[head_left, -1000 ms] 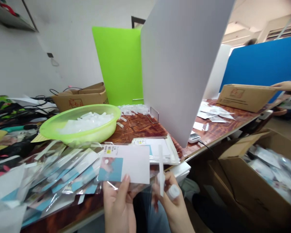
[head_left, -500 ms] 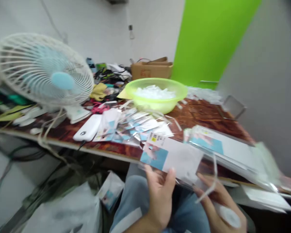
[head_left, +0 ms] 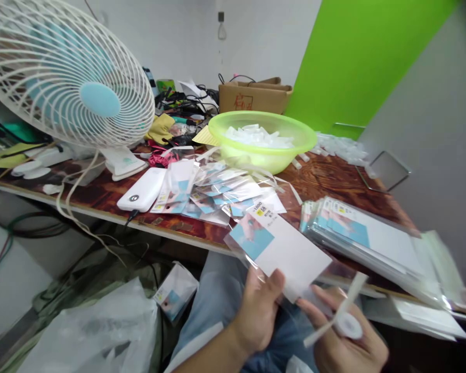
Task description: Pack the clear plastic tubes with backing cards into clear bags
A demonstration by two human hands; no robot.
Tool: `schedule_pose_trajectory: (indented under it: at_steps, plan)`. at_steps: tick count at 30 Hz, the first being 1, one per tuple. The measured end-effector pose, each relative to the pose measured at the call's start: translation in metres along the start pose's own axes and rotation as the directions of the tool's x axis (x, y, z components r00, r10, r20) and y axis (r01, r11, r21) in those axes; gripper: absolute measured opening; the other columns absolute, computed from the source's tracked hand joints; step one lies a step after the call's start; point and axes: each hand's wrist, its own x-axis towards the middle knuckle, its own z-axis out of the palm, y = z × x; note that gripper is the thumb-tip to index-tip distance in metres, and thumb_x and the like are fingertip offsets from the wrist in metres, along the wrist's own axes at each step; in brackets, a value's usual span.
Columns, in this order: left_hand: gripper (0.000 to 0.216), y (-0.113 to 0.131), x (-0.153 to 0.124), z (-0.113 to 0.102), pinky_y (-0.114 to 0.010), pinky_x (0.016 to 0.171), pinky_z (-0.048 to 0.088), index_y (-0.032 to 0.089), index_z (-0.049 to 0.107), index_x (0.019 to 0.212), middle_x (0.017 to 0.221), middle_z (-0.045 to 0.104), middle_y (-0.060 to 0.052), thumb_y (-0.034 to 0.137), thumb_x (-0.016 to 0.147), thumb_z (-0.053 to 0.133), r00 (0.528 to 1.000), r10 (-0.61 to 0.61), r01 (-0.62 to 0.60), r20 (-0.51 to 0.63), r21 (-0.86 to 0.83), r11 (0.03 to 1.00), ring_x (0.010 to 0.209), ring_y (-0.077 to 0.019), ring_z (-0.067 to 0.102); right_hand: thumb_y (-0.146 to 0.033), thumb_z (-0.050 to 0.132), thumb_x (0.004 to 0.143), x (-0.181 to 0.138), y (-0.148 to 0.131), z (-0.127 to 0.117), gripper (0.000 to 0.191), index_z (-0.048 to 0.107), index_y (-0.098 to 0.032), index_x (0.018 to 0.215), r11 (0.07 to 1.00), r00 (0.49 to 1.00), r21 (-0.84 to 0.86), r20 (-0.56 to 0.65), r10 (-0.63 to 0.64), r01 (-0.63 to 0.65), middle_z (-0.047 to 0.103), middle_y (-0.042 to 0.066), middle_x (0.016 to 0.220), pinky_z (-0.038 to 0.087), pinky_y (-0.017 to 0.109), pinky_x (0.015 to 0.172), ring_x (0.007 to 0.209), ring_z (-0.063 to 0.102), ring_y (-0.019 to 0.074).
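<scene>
My left hand (head_left: 254, 313) pinches a clear plastic bag with a white and blue printed card (head_left: 295, 251) between thumb and fingers. The bag tilts over my lap, at the table's front edge. My right hand (head_left: 353, 344) is closed around a small white roll (head_left: 348, 326) with a round end. Its fingertips touch the bag's near end. A narrow white strip (head_left: 355, 292) sticks out across the right fingers; where it is attached is unclear. Beyond my hands lies a loose pile of similar carded bags (head_left: 229, 189). To the right is a neat stack of bagged cards (head_left: 388, 241).
A yellow-green bowl (head_left: 262, 155) of white rolls stands at the back, before a cardboard box (head_left: 252, 98). A fan (head_left: 101, 101) and a white power bank (head_left: 143, 190) with a cable are on the left. A white plastic bag (head_left: 97, 331) lies below.
The view has shifted, and the held bag now slopes more steeply down to the right. My right hand has turned slightly, and the white strip now points further up to the right.
</scene>
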Motion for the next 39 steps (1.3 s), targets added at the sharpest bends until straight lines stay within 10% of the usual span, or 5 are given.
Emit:
schedule_pose_trajectory:
  at_steps: [11, 24, 28, 32, 39]
  plan:
    - [0.06, 0.002, 0.0, -0.005, -0.041, 0.096, 0.047, 0.018, 0.058, 0.122, 0.103, 0.072, -0.011, 0.045, 0.072, 0.077, 0.999, 0.012, -0.006, -0.042, 0.13, 0.992, 0.104, -0.0266, 0.065, -0.019, 0.074, 0.073, 0.01, 0.008, 0.015, 0.011, 0.076, -0.025, 0.082, 0.978, 0.938, 0.208, 0.343, -0.054, -0.019, 0.069, 0.003, 0.08, 0.056, 0.024, 0.063, 0.07, 0.067, 0.0159]
    - [0.061, 0.006, -0.01, -0.009, -0.041, 0.105, 0.038, 0.023, 0.054, 0.127, 0.125, 0.061, -0.012, 0.059, 0.079, 0.061, 0.999, -0.007, -0.006, 0.035, 0.357, 0.934, 0.119, -0.0263, 0.054, -0.03, 0.078, 0.067, 0.014, -0.007, 0.027, 0.004, 0.078, -0.026, 0.068, 0.983, 0.958, 0.112, 0.266, 0.112, -0.146, 0.07, 0.003, 0.073, 0.054, 0.025, 0.06, 0.065, 0.066, 0.0168]
    - [0.035, 0.032, -0.022, -0.041, -0.033, 0.094, 0.044, 0.026, 0.062, 0.113, 0.11, 0.063, -0.007, 0.045, 0.083, 0.062, 0.956, 0.239, -0.253, 0.167, 0.883, 0.396, 0.107, -0.0212, 0.058, -0.033, 0.077, 0.07, 0.019, -0.017, 0.016, 0.013, 0.074, -0.021, 0.07, 0.944, 0.947, 0.17, 0.208, 0.246, -0.283, 0.067, 0.002, 0.056, 0.05, 0.026, 0.047, 0.048, 0.061, 0.0155]
    - [0.014, 0.067, -0.033, -0.117, -0.043, 0.094, 0.041, 0.022, 0.061, 0.09, 0.087, 0.061, -0.006, 0.034, 0.085, 0.057, 0.521, 0.753, -0.063, 0.402, 0.898, -0.435, 0.086, -0.0226, 0.058, -0.029, 0.079, 0.069, 0.044, -0.028, 0.008, 0.016, 0.072, -0.018, 0.077, 0.892, 0.967, 0.396, -0.036, 0.251, -0.217, 0.064, -0.002, 0.052, 0.048, 0.023, 0.042, 0.04, 0.057, 0.0117]
    - [0.068, 0.088, -0.036, -0.228, -0.066, 0.104, 0.026, 0.004, 0.054, 0.117, 0.126, 0.056, -0.029, 0.059, 0.082, 0.033, 0.738, 0.673, 0.419, -0.052, 0.817, -0.396, 0.133, -0.0458, 0.032, -0.03, 0.076, 0.071, 0.11, -0.055, 0.018, 0.031, 0.068, -0.017, 0.098, 0.863, 0.966, 0.478, -0.099, 0.239, -0.164, 0.071, 0.002, 0.089, 0.055, 0.023, 0.051, 0.049, 0.062, 0.0073]
